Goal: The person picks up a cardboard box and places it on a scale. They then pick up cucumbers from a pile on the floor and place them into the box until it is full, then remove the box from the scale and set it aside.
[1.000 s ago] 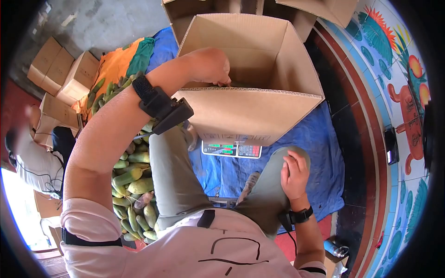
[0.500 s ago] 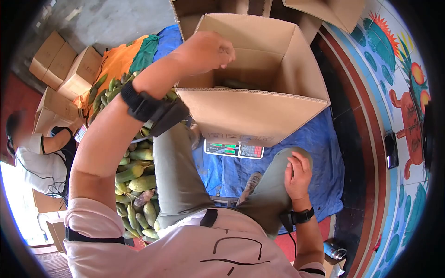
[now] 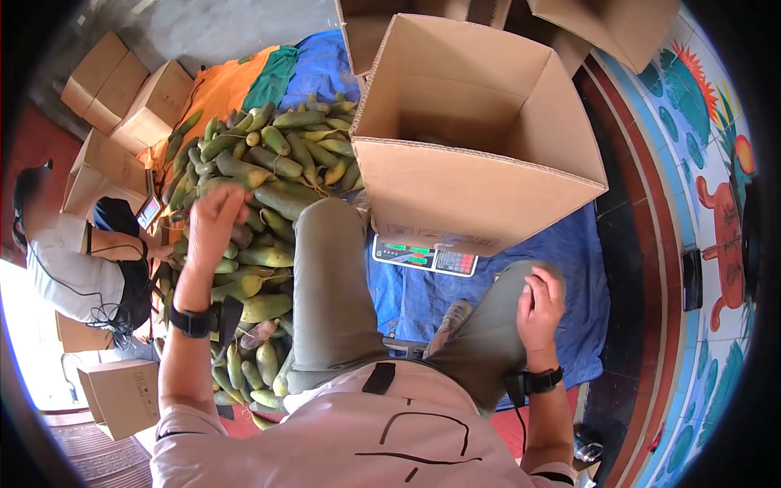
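My left hand (image 3: 218,215) is over the pile of green radishes (image 3: 277,163) left of my knee, its fingers curled inward and no radish showing in it. Resting by my right knee is my right hand (image 3: 540,307), loosely closed with nothing visible in it. In front of me a tall open cardboard box (image 3: 480,191) stands on a digital scale (image 3: 425,256) with lit green displays. The box's bottom is in shadow, so its contents are hard to make out.
Blue sheeting (image 3: 561,268) lies under the scale. Another person (image 3: 77,260) sits at the left by a second scale (image 3: 150,211). Cardboard boxes (image 3: 110,171) stand at the left, and more open boxes (image 3: 610,28) at the back. A painted tiled wall (image 3: 691,163) runs along the right.
My left hand has moved from above the box's opening left and down to the radish pile. My right hand stays by the knee. The view has shifted slightly.
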Motion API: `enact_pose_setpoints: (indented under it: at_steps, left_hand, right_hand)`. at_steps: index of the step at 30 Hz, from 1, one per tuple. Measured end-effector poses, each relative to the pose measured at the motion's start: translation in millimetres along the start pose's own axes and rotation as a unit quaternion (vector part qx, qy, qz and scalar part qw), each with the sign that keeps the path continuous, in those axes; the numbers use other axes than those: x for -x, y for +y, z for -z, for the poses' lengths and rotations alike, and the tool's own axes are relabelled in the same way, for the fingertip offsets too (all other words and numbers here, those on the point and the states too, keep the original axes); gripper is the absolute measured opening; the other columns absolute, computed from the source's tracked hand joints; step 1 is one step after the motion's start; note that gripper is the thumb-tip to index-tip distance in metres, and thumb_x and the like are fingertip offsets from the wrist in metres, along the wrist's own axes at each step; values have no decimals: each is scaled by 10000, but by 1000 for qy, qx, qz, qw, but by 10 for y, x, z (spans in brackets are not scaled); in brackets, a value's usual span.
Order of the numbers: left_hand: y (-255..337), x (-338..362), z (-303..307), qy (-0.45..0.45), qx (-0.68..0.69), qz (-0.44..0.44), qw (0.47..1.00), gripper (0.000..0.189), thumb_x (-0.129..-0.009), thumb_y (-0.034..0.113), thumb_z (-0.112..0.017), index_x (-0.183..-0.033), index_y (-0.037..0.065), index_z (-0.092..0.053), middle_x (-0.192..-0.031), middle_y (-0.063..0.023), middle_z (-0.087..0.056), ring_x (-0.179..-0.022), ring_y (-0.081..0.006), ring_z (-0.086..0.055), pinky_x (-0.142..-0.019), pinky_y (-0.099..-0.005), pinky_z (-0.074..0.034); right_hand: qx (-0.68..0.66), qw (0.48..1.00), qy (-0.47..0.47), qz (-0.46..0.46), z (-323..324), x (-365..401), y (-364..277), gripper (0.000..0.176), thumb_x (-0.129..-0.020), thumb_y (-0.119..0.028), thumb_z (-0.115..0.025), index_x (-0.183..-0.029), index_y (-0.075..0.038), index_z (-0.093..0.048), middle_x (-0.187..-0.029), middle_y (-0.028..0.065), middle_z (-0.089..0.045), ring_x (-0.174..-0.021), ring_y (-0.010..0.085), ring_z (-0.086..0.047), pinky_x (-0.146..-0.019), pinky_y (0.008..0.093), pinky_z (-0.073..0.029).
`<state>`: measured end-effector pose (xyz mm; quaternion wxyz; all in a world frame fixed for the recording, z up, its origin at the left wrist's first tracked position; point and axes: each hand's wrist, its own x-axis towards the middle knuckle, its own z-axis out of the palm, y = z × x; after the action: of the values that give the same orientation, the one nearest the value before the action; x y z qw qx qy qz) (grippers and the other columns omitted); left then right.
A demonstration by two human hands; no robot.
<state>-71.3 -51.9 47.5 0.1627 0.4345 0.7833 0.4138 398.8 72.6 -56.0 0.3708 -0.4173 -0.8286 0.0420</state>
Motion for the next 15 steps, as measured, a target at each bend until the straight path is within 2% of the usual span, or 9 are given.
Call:
enact_pose_setpoints:
  at_steps: [1, 3, 4, 7, 10, 12, 13, 14, 15]
  left_hand:
    - [-373, 90, 18, -2, 41, 16, 999, 253, -940, 221, -531, -857, 7, -637, -628, 4, -552, -585, -61, -507, -552, -216, -413]
    - [-889, 364, 44, 0, 20, 76, 997, 271, -933, 227, -540, -834, 0, -649, -617, -16, -573, -566, -71, -527, -549, -226, -436]
    - [-1166, 496, 64, 3, -36, 104, 994, 273, -910, 232, -555, -827, -7, -657, -628, -40, -610, -576, -90, -566, -557, -240, -453]
    - [-2070, 912, 65, 36, -30, 205, 978, 272, -869, 243, -575, -841, -11, -668, -640, -52, -634, -578, -124, -597, -566, -270, -470]
    - [-2623, 1255, 84, 50, -99, 233, 966, 275, -844, 250, -579, -837, -9, -671, -646, -64, -633, -587, -126, -600, -586, -275, -475]
    - [-2888, 1466, 35, 108, -50, 253, 960, 262, -820, 252, -577, -839, 11, -677, -683, -94, -648, -625, -187, -624, -630, -313, -494]
    - [-3032, 1537, 74, 92, -180, 224, 953, 222, -811, 232, -575, -865, 50, -690, -752, -127, -668, -716, -271, -652, -693, -362, -509]
    - [-3093, 1608, 75, 109, -181, 201, 957, 192, -805, 221, -578, -861, 80, -695, -826, -147, -675, -817, -324, -655, -747, -396, -509]
    - [-3151, 1699, 93, 133, -203, 229, 943, 185, -805, 218, -583, -861, 80, -693, -838, -149, -677, -837, -320, -657, -757, -394, -509]
  right_hand:
    - [-2, 1000, -2, 1, -1, -4, -9, 179, -756, 30, -597, -928, -8, -626, -1041, 130, -618, -876, 294, -610, -758, 375, -505]
    - [9, 1000, 3, 11, 2, -14, -26, 172, -760, 33, -594, -924, -6, -625, -1032, 129, -617, -866, 296, -612, -749, 376, -508]
    - [9, 1000, 1, 12, -6, -13, -27, 172, -760, 33, -594, -924, -6, -625, -1032, 129, -617, -866, 296, -612, -749, 376, -508]
    - [2, 1000, 0, 14, -21, -23, -36, 168, -763, 34, -592, -923, -6, -624, -1027, 130, -616, -856, 297, -615, -740, 374, -510]
    - [8, 1000, -8, 20, -16, -32, -58, 168, -767, 36, -591, -925, -9, -624, -1026, 127, -615, -855, 295, -617, -742, 373, -510]
    - [11, 1000, -17, 8, -16, -40, -93, 170, -771, 39, -588, -929, -10, -626, -1028, 127, -616, -864, 296, -619, -748, 378, -510]
    - [2, 1000, -21, 12, -27, -38, -104, 170, -771, 39, -588, -929, -10, -626, -1028, 127, -616, -864, 296, -619, -748, 378, -510]
    - [13, 1000, -22, 6, -30, -27, -101, 172, -773, 40, -588, -932, -11, -627, -1027, 127, -618, -870, 299, -619, -750, 381, -510]
    - [23, 999, -23, 2, -36, -24, -92, 173, -775, 40, -587, -935, -11, -628, -1027, 128, -619, -876, 301, -620, -753, 384, -509]
